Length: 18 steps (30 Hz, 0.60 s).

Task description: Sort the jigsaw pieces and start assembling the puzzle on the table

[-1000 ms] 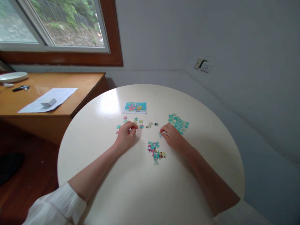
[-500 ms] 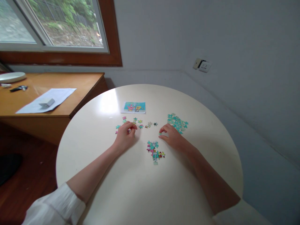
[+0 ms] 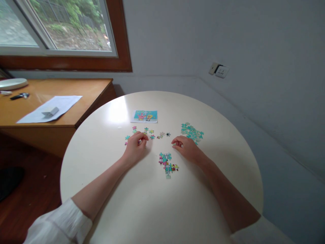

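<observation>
My right hand [image 3: 186, 145] is closed in a pinch, with a small teal puzzle piece between thumb and fingertips, just above the table. Left of it, my left hand [image 3: 135, 144] rests with curled fingers among loose colourful puzzle pieces [image 3: 152, 137]; whether it holds anything is hidden. Between the hands and nearer to me lies a partly joined section of puzzle [image 3: 167, 166], in teal, pink and yellow. A heap of mostly teal puzzle pieces [image 3: 191, 131] lies just beyond my right hand.
A picture card [image 3: 144, 116] with cartoon figures lies at the back of the round white table [image 3: 152, 210]. To the left stands a wooden desk [image 3: 96, 91] with a sheet of paper [image 3: 64, 101]. A wall with a socket [image 3: 222, 71] rises behind.
My right hand's fingers have curled slightly more around the small piece. The left hand and the pieces on the table have stayed where they were.
</observation>
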### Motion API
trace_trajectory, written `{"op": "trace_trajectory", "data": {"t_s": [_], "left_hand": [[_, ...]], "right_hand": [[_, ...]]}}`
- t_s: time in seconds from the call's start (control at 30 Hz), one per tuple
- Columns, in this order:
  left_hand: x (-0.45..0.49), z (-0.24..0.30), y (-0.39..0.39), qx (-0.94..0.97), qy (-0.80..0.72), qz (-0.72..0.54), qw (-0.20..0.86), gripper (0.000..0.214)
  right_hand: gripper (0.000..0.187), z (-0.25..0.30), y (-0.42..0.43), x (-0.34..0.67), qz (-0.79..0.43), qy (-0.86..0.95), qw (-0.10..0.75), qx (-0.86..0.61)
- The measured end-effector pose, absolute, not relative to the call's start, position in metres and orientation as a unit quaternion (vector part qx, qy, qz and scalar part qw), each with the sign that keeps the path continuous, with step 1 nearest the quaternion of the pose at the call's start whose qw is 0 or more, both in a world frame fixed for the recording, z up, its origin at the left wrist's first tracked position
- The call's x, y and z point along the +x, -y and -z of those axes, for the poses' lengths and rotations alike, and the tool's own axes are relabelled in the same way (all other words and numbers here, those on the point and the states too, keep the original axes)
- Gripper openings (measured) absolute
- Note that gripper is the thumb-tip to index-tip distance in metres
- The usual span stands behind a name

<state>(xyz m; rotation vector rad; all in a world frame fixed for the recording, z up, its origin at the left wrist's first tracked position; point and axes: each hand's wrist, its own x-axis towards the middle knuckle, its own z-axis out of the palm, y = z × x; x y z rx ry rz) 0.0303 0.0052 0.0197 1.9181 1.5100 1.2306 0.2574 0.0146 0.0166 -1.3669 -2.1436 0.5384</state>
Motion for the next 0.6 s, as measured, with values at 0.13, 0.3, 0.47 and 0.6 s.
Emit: {"op": "trace_trajectory", "data": {"t_s": [0.13,0.3,0.47,0.6], "left_hand": [[0.031,-0.019,-0.004,0.69,-0.539,-0.44,0.201,0.018],[0.032,-0.018,-0.003,0.697,-0.532,-0.437,0.202,0.018],[0.033,-0.019,-0.001,0.705,-0.525,-0.431,0.204,0.02],[0.035,-0.024,0.005,0.756,-0.465,-0.407,0.215,0.022]], "right_hand": [[0.003,-0.02,-0.012,0.253,-0.228,0.773,0.291,-0.515],[0.007,-0.023,-0.008,0.247,-0.322,0.699,0.383,-0.511],[0.012,-0.019,-0.005,0.239,-0.389,0.651,0.426,-0.493],[0.01,-0.016,-0.002,0.231,-0.392,0.664,0.406,-0.491]]}}
